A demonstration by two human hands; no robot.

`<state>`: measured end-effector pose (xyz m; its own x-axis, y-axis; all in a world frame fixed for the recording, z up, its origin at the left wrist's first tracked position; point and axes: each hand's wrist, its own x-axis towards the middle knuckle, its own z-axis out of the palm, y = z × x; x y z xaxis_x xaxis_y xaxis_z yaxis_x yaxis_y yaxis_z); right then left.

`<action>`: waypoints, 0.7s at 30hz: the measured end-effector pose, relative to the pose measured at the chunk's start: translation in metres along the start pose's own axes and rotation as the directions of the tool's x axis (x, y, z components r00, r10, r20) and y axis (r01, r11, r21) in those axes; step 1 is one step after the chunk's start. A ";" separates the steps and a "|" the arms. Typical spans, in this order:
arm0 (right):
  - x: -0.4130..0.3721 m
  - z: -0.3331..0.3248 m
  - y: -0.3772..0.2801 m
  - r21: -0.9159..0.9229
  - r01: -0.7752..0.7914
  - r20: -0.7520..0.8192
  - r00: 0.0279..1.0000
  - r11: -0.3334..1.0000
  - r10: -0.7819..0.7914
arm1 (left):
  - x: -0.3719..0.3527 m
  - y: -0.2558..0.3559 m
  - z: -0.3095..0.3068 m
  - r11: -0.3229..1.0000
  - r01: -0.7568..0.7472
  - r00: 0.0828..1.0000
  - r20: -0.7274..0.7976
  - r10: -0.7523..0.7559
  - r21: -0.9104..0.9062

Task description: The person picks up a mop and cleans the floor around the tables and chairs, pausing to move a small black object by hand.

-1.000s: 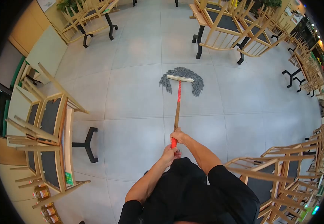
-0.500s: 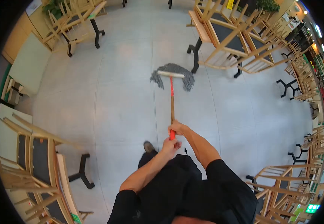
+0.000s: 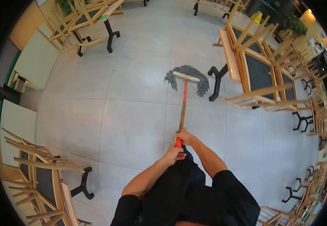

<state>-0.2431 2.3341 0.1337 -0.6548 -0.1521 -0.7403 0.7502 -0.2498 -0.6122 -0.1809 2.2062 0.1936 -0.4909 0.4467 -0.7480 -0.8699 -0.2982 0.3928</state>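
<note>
Head view shows a shaggy grey mop (image 3: 186, 77).

One head-worn camera looks forward and down, close above the arms (image 3: 209, 156) and farther from the mop head (image 3: 190, 72).

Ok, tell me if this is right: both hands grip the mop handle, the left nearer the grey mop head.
Wrong hand: the head view shows the right hand nearer the grey mop head, with the left hand behind it, closer to the body. Both do grip the mop handle.
</note>
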 end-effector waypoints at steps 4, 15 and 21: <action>0.033 -0.002 -0.049 -0.007 -0.036 -0.082 0.996 0.999 0.036 | 0.045 0.059 0.011 0.946 0.171 0.985 -0.041 -0.166 0.275; 0.133 0.009 -0.184 0.218 -0.133 0.162 0.982 0.967 0.098 | 0.092 0.223 0.041 0.990 0.087 0.981 -0.183 -0.066 0.109; 0.230 -0.028 -0.263 0.332 -0.130 0.088 0.990 0.934 0.106 | 0.110 0.293 0.055 0.950 0.082 0.992 -0.112 -0.050 0.302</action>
<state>-0.5885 2.3916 0.1164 -0.5768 -0.2615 -0.7739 0.7556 -0.5308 -0.3839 -0.4924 2.2148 0.2558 -0.4381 0.3637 -0.8221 -0.8810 0.0079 0.4730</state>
